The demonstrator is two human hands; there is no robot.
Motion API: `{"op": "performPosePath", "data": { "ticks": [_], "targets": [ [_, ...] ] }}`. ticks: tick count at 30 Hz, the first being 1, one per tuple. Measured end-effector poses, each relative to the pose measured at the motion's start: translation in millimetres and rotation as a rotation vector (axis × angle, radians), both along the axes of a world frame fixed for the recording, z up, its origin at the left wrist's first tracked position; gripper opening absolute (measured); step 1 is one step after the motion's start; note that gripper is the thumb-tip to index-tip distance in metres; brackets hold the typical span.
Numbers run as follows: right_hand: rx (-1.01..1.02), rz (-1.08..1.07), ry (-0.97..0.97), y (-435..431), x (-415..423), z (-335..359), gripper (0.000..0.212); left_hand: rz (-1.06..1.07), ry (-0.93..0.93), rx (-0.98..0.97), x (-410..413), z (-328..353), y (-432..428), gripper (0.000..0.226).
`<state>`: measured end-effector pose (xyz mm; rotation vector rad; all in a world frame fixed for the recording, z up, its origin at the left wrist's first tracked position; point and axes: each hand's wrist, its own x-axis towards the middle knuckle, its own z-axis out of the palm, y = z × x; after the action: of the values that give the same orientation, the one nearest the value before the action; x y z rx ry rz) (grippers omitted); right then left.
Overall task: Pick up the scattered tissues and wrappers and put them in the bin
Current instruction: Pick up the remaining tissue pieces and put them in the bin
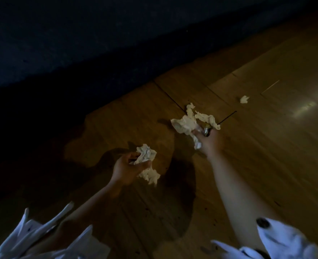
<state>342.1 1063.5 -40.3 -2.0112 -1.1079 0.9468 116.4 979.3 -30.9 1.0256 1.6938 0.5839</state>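
My left hand (127,168) grips a bunch of crumpled white tissues (147,166), which stick out above and below the fingers. Further right, my right hand (209,141) is stretched forward low over the wooden floor (266,156). It holds another clump of crumpled tissues (187,124) together with a small shiny wrapper (206,131). One small tissue ball (244,99) lies alone on the floor beyond my right hand. No bin is in view.
A dark blue surface (79,43), perhaps a rug or furniture, fills the upper left and casts deep shadow on the boards. A bright glare (304,108) lies on the floor at right. White sleeves (285,242) show at the bottom.
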Motion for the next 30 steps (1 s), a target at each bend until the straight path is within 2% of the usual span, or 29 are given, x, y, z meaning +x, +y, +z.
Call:
{"op": "performPosePath", "data": {
  "ticks": [5,10,13,16,18,21,24,27,30],
  "targets": [
    [-0.052,-0.017,0.029,62.5,8.9,11.6,0.053,0.0,-0.006,-0.008,-4.3,0.6,6.2,0.056],
    [-0.208,0.197,-0.141,91.6,-3.2,11.5,0.052,0.007,-0.009,0.0,-9.8,-3.3,11.3,0.051],
    [-0.302,0.285,-0.108,85.3,-12.4,3.5,0.049,0.016,0.002,0.003,-13.9,0.8,11.4,0.052],
    [-0.209,0.319,-0.247,70.5,-26.1,-4.8,0.037,0.062,-0.029,-0.001,-15.4,9.8,11.5,0.055],
    [-0.135,0.374,-0.263,56.1,-39.2,-7.9,0.031,0.117,-0.076,0.001,-16.5,16.4,10.0,0.052],
    [-0.097,0.386,-0.15,28.6,-64.9,-10.6,0.02,0.171,-0.166,-0.012,-25.4,20.1,6.3,0.045],
    [-0.122,0.358,0.023,12.1,-90.2,-5.3,0.015,0.207,-0.261,-0.043,-40.7,22.4,3.6,0.05],
    [-0.089,0.317,0.132,10.2,-105.0,20.3,0.033,0.189,-0.288,-0.021,-57.6,33.4,8.2,0.043],
    [-0.108,0.264,0.208,3.3,-118.4,59.7,0.034,0.17,-0.253,0.026,-74.8,59.1,13.8,0.035]
  ]
}}
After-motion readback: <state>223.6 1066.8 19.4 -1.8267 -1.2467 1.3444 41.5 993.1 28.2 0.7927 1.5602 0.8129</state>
